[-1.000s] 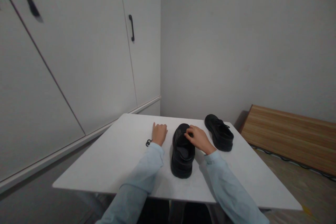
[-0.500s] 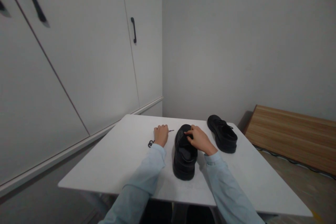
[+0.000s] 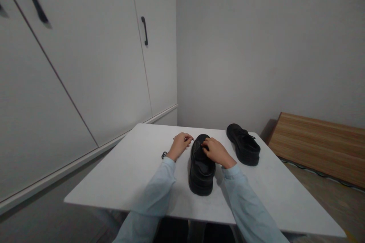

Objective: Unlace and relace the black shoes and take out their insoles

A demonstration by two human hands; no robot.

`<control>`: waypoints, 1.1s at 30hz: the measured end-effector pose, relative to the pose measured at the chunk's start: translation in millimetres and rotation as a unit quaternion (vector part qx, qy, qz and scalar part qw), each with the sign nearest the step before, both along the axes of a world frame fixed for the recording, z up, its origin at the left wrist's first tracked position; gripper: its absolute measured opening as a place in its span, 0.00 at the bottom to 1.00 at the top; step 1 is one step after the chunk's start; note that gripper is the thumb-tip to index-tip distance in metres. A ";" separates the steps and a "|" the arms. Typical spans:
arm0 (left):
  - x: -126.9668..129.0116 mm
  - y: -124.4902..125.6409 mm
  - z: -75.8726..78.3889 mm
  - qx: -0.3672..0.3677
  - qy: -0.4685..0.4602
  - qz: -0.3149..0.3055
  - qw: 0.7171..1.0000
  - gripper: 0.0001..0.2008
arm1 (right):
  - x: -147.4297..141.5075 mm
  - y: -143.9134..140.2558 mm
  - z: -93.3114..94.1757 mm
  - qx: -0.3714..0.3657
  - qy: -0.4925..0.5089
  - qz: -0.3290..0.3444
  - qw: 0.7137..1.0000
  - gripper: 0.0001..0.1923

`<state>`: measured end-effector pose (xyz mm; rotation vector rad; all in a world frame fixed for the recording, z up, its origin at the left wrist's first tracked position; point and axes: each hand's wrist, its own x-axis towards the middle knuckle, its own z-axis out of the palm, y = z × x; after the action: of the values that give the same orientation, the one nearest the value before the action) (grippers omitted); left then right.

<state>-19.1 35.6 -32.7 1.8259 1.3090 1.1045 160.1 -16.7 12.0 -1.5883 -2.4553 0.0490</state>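
Note:
A black lace-up shoe (image 3: 201, 182) stands on the table with its toe pointing away and its heel toward me. Just left of its toe end, my left hand (image 3: 180, 145) pinches a thin dark shoelace (image 3: 193, 139), whose tip points at the shoe. Fingers closed, my right hand (image 3: 214, 149) grips the upper near the tongue from the right side; the exact spot under the fingertips is hidden. A small black coil (image 3: 164, 155) lies beside my left wrist; I cannot tell what it is.
A second black shoe (image 3: 243, 145), with laces in it, stands at the back right of the white table (image 3: 119, 182). White cabinets (image 3: 94, 64) rise on the left, a grey wall (image 3: 256, 45) behind. A wood-grain board (image 3: 319, 148) is on the right beyond the table.
My left hand has moved right toward the shoe, bringing the lace tip close to its upper. My right hand stays at the shoe with little movement.

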 end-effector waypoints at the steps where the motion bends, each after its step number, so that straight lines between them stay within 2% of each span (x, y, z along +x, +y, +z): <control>1: -0.5 0.1 0.5 0.004 0.001 0.002 1.000 0.08 | -0.8 -0.5 0.8 0.000 -0.002 -0.006 1.000 0.13; 10: -7.8 -0.6 7.7 0.073 0.106 0.005 0.992 0.08 | -6.9 -4.3 2.1 0.008 0.002 -0.071 0.997 0.15; 20: -1.9 -5.1 6.1 0.071 0.105 -0.052 0.991 0.06 | -13.9 -9.3 2.0 0.046 -0.032 -0.112 0.992 0.15; 24: 0.1 -6.6 4.5 0.057 0.082 -0.050 0.994 0.05 | -17.9 -10.0 0.6 0.070 -0.044 -0.118 0.990 0.14; 33: 2.7 -5.4 0.4 0.062 0.044 -0.061 0.995 0.04 | -22.9 -10.6 -2.3 0.073 -0.046 -0.140 0.986 0.13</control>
<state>-16.4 30.2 -32.3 2.0379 1.1833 1.0702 137.1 -27.4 9.7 -1.8877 -2.2154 -0.2472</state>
